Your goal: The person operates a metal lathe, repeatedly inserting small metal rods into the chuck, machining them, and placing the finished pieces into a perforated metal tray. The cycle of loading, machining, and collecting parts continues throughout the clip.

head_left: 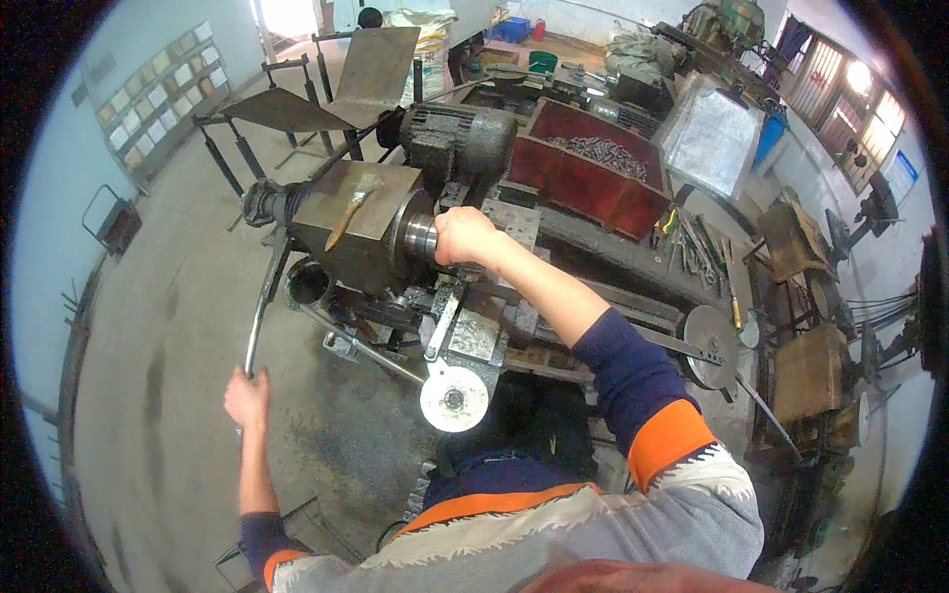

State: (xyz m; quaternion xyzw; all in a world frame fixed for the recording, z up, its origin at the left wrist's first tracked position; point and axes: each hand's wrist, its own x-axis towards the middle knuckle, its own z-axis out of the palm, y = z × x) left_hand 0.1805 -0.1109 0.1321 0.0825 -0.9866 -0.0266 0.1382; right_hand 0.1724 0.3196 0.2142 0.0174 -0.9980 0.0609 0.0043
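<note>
My left hand (247, 397) is closed round the lower end of the long lever (262, 306), held low and out from the machine, I judge for leverage. My right hand (463, 237) is wrapped on the spindle (423, 237) projecting from the grey housing (351, 227); its fingers cover the spindle's tip.

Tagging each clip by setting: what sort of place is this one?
Most likely a metalworking shop: a lathe with its electric motor, a red tray of small metal parts, hand tools on the bench.
</note>
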